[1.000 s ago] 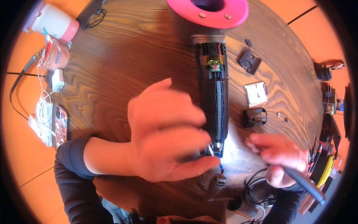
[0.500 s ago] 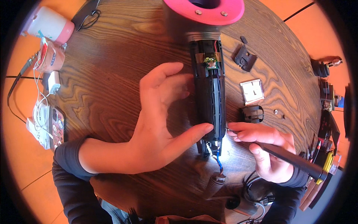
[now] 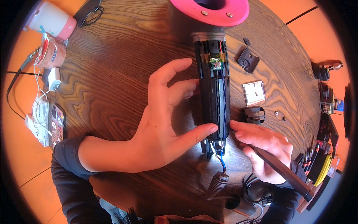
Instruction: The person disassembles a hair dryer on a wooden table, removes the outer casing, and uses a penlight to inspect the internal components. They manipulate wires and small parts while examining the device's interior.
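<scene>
A hair dryer with a pink ring head (image 3: 238, 15) lies on the wooden table, its handle (image 3: 216, 99) opened up. Inside the black handle show a small green circuit board (image 3: 216, 64) and thin wires. My left hand (image 3: 156, 130) steadies the handle from the left, thumb pressed on its lower part, other fingertips at its left edge. In my right hand (image 3: 268, 149) is a dark, slim pen-shaped tool (image 3: 283, 168), slanting down to the right; its tip is hidden. My right fingertips are beside the handle's lower right edge. Below it, blue and white wires run into a ribbed cable sleeve (image 3: 218, 184).
Right of the dryer lie a dark plastic bracket (image 3: 248, 60), a square pale tray (image 3: 254, 93), a curved black part (image 3: 254, 115) and tiny screws (image 3: 276, 113). A phone (image 3: 57, 123), a white charger (image 3: 54, 79) and a cup (image 3: 52, 20) stand left. Several tools line the right edge.
The dryer has shifted slightly right, my left hand moving with it. The tool's rear end in my right hand has dropped lower and leftward.
</scene>
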Demonstrator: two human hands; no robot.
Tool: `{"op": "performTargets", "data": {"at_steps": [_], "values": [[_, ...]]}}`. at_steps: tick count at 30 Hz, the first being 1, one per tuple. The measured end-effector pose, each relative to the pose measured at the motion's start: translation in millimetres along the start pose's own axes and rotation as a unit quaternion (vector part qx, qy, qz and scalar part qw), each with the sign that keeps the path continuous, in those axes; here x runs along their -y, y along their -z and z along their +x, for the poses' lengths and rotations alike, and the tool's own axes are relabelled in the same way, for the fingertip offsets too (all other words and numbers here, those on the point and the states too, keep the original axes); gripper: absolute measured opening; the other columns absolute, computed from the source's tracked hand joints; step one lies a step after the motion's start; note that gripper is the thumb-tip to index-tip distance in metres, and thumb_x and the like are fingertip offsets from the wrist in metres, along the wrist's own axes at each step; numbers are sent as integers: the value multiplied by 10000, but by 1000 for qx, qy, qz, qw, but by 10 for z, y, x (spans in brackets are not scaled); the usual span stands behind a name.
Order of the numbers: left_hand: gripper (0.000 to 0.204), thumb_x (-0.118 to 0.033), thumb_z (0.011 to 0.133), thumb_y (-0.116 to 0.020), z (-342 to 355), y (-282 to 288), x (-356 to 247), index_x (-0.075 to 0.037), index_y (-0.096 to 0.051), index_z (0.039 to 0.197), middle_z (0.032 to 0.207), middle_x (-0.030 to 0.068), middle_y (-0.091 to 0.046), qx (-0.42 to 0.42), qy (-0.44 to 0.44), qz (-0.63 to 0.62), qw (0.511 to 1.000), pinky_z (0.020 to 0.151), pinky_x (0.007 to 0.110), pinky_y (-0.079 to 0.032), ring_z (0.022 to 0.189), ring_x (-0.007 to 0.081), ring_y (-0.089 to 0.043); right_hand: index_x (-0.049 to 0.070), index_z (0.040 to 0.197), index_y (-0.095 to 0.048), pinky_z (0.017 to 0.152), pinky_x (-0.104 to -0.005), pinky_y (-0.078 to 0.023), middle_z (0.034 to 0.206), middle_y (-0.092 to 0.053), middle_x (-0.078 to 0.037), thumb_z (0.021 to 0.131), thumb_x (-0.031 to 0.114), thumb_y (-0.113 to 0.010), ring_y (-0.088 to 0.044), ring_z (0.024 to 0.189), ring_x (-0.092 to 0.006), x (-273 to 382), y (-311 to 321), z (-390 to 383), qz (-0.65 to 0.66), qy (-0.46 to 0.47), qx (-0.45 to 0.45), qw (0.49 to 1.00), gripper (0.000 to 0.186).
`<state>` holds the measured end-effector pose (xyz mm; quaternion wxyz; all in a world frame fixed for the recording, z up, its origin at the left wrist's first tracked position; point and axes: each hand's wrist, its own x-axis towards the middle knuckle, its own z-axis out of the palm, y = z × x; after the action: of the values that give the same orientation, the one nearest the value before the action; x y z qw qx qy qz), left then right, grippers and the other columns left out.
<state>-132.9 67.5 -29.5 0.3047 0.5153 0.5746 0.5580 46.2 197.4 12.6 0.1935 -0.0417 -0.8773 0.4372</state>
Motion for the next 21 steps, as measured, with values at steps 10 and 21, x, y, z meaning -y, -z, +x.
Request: {"op": "performTargets", "data": {"at_steps": [10, 21], "values": [[868, 13, 731, -664, 4, -32, 1, -24, -29, 1321, 1182, 215, -458, -17, 11, -56, 998, 968, 384, -319, 1096, 259, -479, -11, 1022, -547, 682, -322, -482, 913, -613, -177, 772, 48, -637, -600, 748, -249, -5, 122, 107, -42, 21, 42, 998, 272], [803, -83, 703, -716, 65, 10, -81, -4, -182, 1299, 1186, 205, -430, -64, -63, 60, 994, 949, 376, -330, 1086, 273, -453, 56, 962, -351, 685, -370, -481, 846, -607, -222, 785, -13, -603, -617, 782, -289, -147, -30, 37, 109, 73, -43, 990, 316]]}}
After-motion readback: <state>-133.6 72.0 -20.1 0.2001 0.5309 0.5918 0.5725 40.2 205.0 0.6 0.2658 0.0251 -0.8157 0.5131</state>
